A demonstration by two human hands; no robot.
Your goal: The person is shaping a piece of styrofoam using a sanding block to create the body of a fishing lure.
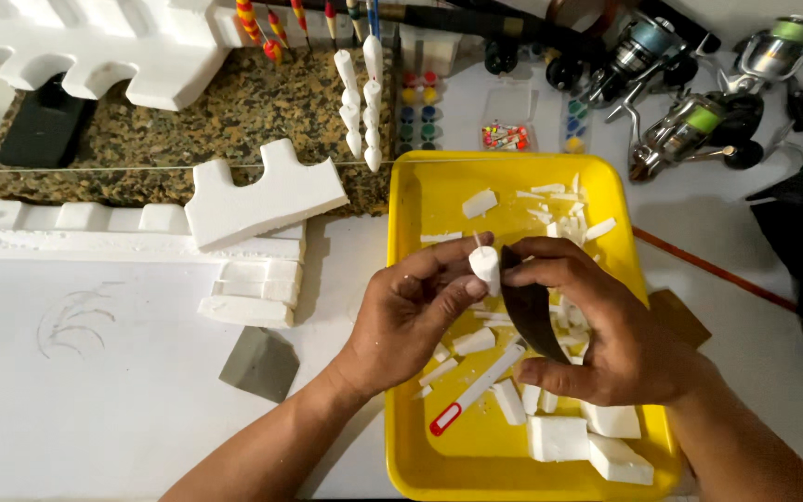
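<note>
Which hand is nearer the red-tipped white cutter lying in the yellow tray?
Right. The right hand hovers just above-right of the cutter; the left hand is farther, up-left, pinching the foam piece.

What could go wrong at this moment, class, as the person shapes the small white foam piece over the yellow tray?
1. The left hand pinches the small foam piece by the fingertips; the dark sheet in the right hand could rub those fingers.
2. The piece looks thin and might snap.
3. Scraps may miss the yellow tray and scatter on the white table.

One head-worn camera looks steeply down, close over the yellow tray (420, 446).
</note>
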